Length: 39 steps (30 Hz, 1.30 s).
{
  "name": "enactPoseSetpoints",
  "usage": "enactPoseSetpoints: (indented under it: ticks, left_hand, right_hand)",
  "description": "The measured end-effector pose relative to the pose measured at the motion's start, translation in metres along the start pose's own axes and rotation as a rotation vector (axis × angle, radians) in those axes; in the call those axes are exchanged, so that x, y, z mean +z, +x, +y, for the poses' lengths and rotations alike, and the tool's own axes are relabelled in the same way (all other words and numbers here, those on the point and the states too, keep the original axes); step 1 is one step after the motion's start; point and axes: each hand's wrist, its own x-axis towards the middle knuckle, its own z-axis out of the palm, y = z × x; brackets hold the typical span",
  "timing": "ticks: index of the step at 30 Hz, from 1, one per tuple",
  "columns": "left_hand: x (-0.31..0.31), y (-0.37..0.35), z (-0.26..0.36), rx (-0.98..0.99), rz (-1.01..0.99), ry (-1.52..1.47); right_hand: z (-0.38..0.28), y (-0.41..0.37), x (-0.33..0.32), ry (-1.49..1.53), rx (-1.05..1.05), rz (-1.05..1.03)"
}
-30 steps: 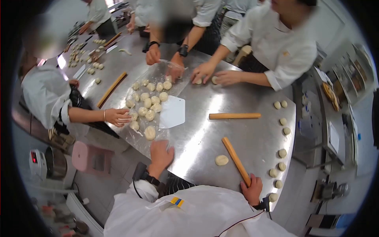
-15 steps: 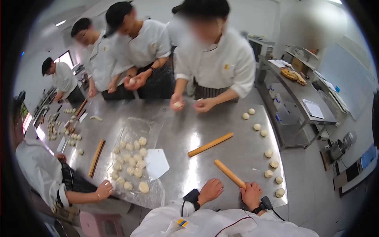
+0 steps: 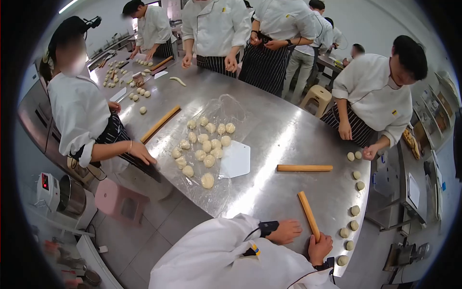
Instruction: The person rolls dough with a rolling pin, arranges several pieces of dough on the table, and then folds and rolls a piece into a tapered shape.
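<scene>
Steel table (image 3: pixel 269 195) | right fingers (image 3: pixel 327 240) gripping rolling pin (image 3: pixel 309 214), near end hidden | left fingers (image 3: pixel 294 225) undersides hidden, can't tell state

Pins (image 3: pixel 309 216): 4. Plastic sheet (image 3: pixel 226 105): 1. Pink stool (image 3: pixel 115 189): 1. Dough balls (image 3: pixel 355 210): 9 in right-hand row, about 18 on sheet.

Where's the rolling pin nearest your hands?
In the head view, the rolling pin lies lower right of centre, its near end at the right hand.

Far left of the fingers (image 3: pixel 294 227), a pink stool (image 3: pixel 113 191) stands on the floor (image 3: pixel 144 236); well beyond them, a beige stool (image 3: pixel 317 95). To their right sits what may be a mixer (image 3: pixel 408 254), blurred.
</scene>
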Motion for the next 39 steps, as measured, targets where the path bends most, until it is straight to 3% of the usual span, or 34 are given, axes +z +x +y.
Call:
enactPoseSetpoints:
  ticks: [2, 6, 8, 12, 15, 16, 18, 22, 23, 28, 30, 31, 35, 39]
  left_hand:
    - [0.021, 0.016, -0.020, 0.034, -0.076, 0.082]
    - [-0.002, -0.011, -0.039, -0.103, -0.011, 0.056]
    - [-0.007, -0.031, -0.025, -0.063, 0.075, 0.053]
    - [0.001, -0.014, -0.012, 0.226, 0.241, -0.043]
    - [0.001, 0.013, -0.036, 0.116, 0.036, -0.084]
    - [-0.005, 0.009, -0.035, 0.164, 0.005, -0.090]
    - [-0.021, -0.015, -0.026, -0.038, 0.098, 0.003]
    - [-0.010, -0.048, -0.009, 0.177, 0.158, -0.102]
    - [-0.009, -0.041, -0.008, 0.122, 0.063, -0.072]
    - [-0.017, 0.016, -0.027, 0.053, 0.088, 0.006]
    - [-0.017, 0.006, -0.041, -0.143, 0.220, 0.075]
    - [-0.026, -0.005, -0.042, -0.189, 0.160, 0.077]
    - [-0.043, -0.044, -0.019, -0.125, 0.135, -0.049]
    - [-0.037, -0.019, -0.005, -0.191, 0.039, -0.010]
  right_hand:
    - [0.003, 0.002, 0.002, -0.013, -0.016, 0.026]
    - [0.000, 0.004, 0.001, 0.020, -0.018, 0.031]
    - [0.001, 0.003, 0.000, -0.022, -0.050, 0.059]
    - [0.004, 0.004, 0.001, -0.002, -0.027, 0.083]
    - [0.004, 0.005, 0.001, 0.016, -0.111, 0.126]
    - [0.004, 0.004, 0.000, 0.019, -0.061, 0.155]
    - [0.002, 0.004, -0.001, 0.063, -0.051, 0.098]
    - [0.002, 0.004, 0.003, 0.028, -0.074, 0.133]
    - [0.005, 0.004, 0.008, 0.061, -0.081, 0.159]
    - [0.004, 0.003, 0.006, 0.081, -0.066, 0.165]
    - [0.004, 0.006, 0.000, 0.064, -0.085, 0.159]
    - [0.001, 0.005, -0.002, 0.067, -0.090, 0.160]
    - [0.001, 0.003, 0.001, 0.090, -0.065, 0.152]
    - [0.006, 0.005, 0.002, 0.084, -0.074, 0.130]
